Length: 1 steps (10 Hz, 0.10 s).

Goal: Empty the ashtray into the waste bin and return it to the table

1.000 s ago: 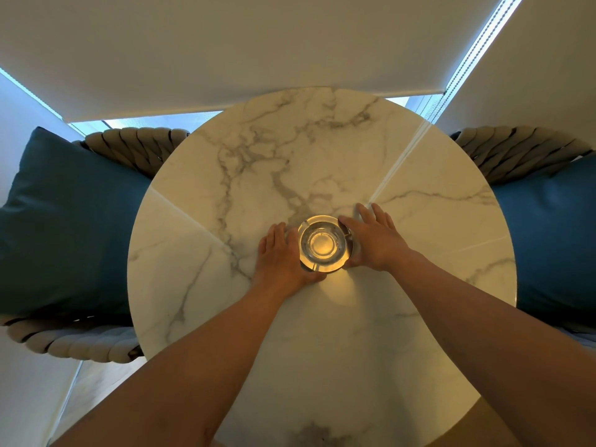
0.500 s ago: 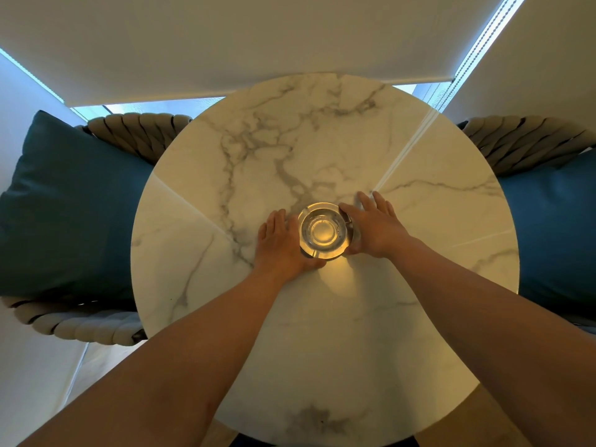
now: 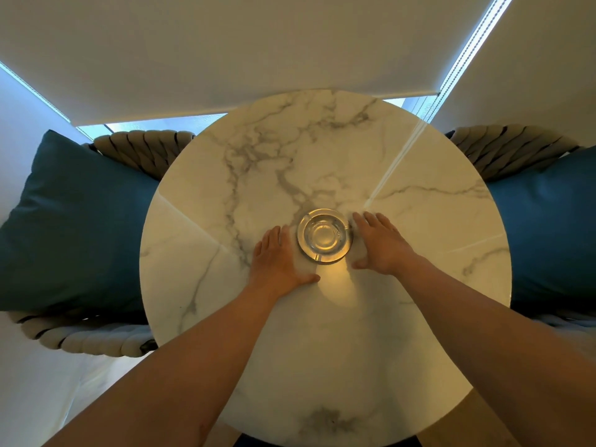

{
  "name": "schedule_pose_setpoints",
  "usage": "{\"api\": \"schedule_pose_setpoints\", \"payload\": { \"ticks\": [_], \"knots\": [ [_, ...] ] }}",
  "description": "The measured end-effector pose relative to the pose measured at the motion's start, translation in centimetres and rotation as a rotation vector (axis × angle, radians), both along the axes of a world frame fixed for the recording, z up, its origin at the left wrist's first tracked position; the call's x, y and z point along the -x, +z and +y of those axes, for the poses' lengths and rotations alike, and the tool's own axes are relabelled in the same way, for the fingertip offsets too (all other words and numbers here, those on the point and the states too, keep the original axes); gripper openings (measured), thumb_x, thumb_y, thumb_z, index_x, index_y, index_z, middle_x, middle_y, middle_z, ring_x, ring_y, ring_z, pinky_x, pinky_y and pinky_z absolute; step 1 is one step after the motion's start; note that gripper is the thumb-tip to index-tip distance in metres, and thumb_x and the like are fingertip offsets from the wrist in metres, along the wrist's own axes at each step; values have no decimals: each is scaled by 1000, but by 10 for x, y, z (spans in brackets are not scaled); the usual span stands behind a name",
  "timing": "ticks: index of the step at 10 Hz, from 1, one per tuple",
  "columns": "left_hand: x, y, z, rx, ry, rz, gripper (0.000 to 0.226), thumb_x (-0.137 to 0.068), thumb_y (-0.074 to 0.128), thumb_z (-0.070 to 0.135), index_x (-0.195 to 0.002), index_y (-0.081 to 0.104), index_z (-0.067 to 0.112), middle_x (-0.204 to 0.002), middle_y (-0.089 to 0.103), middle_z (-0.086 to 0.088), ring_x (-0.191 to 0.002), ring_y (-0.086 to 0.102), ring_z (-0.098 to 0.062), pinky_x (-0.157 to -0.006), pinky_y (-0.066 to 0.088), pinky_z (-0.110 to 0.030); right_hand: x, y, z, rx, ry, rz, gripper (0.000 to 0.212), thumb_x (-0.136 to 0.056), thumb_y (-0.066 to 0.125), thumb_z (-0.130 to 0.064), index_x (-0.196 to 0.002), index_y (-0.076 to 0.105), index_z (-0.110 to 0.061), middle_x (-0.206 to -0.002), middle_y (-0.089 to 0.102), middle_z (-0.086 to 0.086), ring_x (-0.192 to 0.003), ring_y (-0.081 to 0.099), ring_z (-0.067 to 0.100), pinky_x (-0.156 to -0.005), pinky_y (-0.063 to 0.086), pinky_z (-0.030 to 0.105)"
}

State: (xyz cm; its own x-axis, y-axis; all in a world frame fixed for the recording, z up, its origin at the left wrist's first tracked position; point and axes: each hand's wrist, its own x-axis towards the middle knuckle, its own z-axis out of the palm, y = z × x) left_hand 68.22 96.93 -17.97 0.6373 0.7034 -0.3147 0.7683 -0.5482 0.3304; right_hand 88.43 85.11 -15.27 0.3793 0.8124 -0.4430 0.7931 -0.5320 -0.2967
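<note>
A round glass ashtray (image 3: 324, 235), clear and thick-walled with shallow notches cut in its rim, sits near the middle of a round desk (image 3: 419, 175) whose glossy top is white marble-patterned with grey veins and a warm yellow glow just below the glass. The left hand (image 3: 280, 258) lies flat, palm down, just beside the ashtray's left edge, fingers together and pointing away, thumb stretched toward the glow; its grip is released and it holds nothing. The right hand (image 3: 380, 241) lies flat in the same manner just beside the right edge, fingers extended, its grip likewise released, with a narrow strip of bare marble between it and the glass. Both bare forearms reach in from the lower corners. On either side of the desk stands a chair with a thick, woven rope-like rim (image 3: 145, 148), each carrying a smooth teal cushion (image 3: 74, 221)
</note>
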Motion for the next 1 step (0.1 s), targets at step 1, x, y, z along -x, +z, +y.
{"api": "schedule_pose_setpoints", "payload": {
  "ticks": [1],
  "knots": [
    [21,3,-12,-3,-46,-21,112,-61,75,67,-147,24,14,-145,32,-6,-137,31,-26,-110,30,-39,17,4,-24,-36,-27,-23,86,-73,78,-43,-143,34,-17,-144,42,9,-132,35,34,-106,37,43]
  ]
}}
